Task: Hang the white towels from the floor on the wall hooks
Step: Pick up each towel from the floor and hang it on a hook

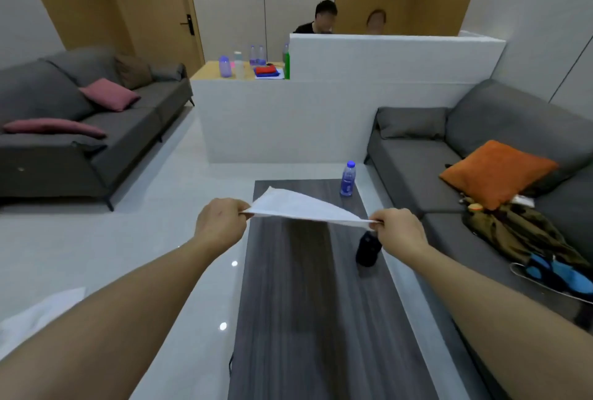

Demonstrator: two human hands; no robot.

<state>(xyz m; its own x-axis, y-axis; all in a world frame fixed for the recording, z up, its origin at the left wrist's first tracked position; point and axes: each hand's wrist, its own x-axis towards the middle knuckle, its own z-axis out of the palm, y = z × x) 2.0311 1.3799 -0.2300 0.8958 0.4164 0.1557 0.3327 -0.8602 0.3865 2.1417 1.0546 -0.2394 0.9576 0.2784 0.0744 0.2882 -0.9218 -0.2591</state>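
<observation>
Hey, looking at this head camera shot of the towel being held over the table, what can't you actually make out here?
- Wall hooks: none in the head view, so where the white towel will hang is unknown.
- White cloth at the lower left: the left forearm and the frame edge hide most of it.
- Dark object on the coffee table: right hand covers its top; too blurred to identify.
- Left hand: seen from behind, fingertips hidden.
</observation>
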